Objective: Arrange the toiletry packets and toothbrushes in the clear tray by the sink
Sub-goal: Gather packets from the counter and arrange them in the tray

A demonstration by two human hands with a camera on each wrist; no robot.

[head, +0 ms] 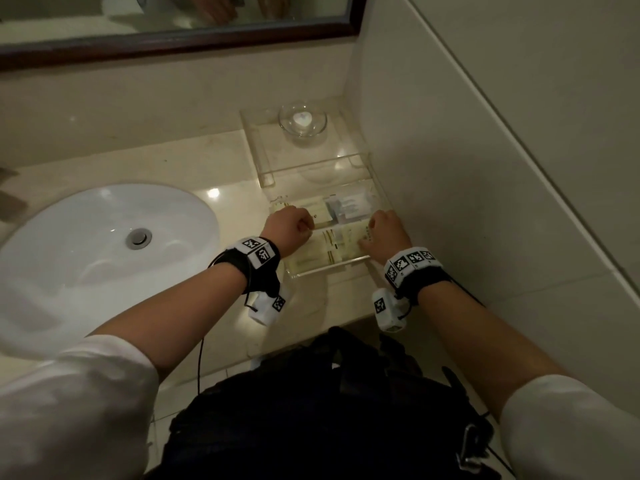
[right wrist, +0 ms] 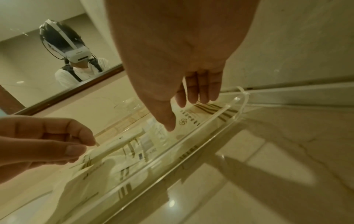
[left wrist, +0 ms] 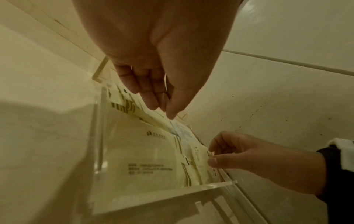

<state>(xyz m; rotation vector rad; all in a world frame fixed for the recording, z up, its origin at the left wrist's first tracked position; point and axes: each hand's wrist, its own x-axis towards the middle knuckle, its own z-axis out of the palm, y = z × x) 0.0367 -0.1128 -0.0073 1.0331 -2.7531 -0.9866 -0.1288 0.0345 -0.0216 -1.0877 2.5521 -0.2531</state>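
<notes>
The clear tray [head: 329, 269] stands on the counter against the right wall, holding several cream packets [head: 320, 216] and a white and blue packet [head: 349, 207]. A long narrow cream packet [head: 341, 237] lies across the front part. My left hand [head: 306, 226] pinches its left end between thumb and forefinger, as the right wrist view shows for the left hand [right wrist: 90, 145] and the packet [right wrist: 118, 141]. My right hand [head: 367, 233] pinches a cream packet's right edge by the wall, seen in the left wrist view as the right hand [left wrist: 209, 157]. I cannot make out bare toothbrushes.
A white sink [head: 104, 244] lies left of the tray. A glass bowl [head: 303, 121] with a small white item sits in the tray's back part. The tiled wall [head: 485, 168] runs close along the right, and a framed mirror [head: 173, 26] hangs behind. A black bag [head: 329, 410] hangs below.
</notes>
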